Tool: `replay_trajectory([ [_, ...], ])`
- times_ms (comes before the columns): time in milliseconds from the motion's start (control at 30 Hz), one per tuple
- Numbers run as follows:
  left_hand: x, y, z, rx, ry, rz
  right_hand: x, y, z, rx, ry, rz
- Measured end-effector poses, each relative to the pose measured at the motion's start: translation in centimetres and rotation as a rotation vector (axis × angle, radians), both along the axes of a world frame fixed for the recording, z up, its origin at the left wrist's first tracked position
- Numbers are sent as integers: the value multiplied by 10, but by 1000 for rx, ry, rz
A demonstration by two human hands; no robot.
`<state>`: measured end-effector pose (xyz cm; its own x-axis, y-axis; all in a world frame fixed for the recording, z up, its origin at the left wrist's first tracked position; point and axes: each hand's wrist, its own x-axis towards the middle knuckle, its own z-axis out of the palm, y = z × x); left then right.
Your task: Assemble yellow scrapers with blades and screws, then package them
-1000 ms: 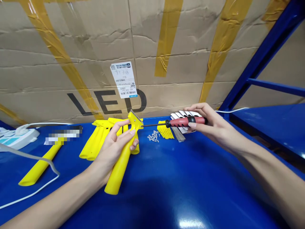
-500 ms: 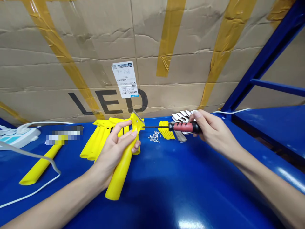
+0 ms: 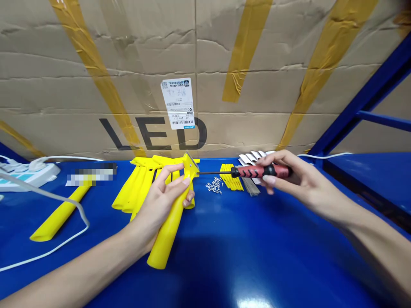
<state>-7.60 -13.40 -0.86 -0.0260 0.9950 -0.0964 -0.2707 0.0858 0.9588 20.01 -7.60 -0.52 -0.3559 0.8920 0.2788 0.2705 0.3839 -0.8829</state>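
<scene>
My left hand (image 3: 162,199) is closed round a yellow plastic scraper (image 3: 167,231), its handle slanting down toward me and a metal blade at its head. In my right hand (image 3: 293,177) is a red and black screwdriver (image 3: 250,172), held level between thumb and fingers. The thin shaft points left, and its tip meets the side of the scraper's head. Beyond my left hand lie several yellow scraper handles (image 3: 130,188), partly hidden. Small screws and nuts (image 3: 214,185) sit in a loose pile below the screwdriver shaft. Yellow plastic pieces (image 3: 231,177) lie in a row behind it.
Grey metal blades (image 3: 251,187) and white curved pieces (image 3: 248,159) lie near my right hand. Another yellow scraper (image 3: 62,214) is at left, beside a white cable (image 3: 84,218) and a power strip (image 3: 38,177). A large cardboard box (image 3: 144,51) stands behind the blue table (image 3: 224,265).
My right hand has shifted back along the screwdriver handle and its fingers have loosened and regripped. The screwdriver handle has turned. The whole view has moved slightly, so things appear further right.
</scene>
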Motion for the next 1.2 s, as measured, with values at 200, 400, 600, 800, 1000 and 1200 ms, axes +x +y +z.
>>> replay_trajectory([
  [200,0,1,2,20,-3,8,-5,0,-6,-70,57,-103],
  [400,0,-2,4,46,0,-26,-7,5,-11,-121,187,-255],
  [600,-2,-4,4,47,-16,-20,-5,2,-4,-164,239,-69],
  [800,-4,-1,-1,17,-22,-15,-13,-1,-7,-80,152,-170],
  [1000,-5,1,1,22,-24,-11,-15,0,-11,-99,101,-172],
  [1200,-8,5,4,49,-14,31,-17,-2,-10,-89,143,2],
])
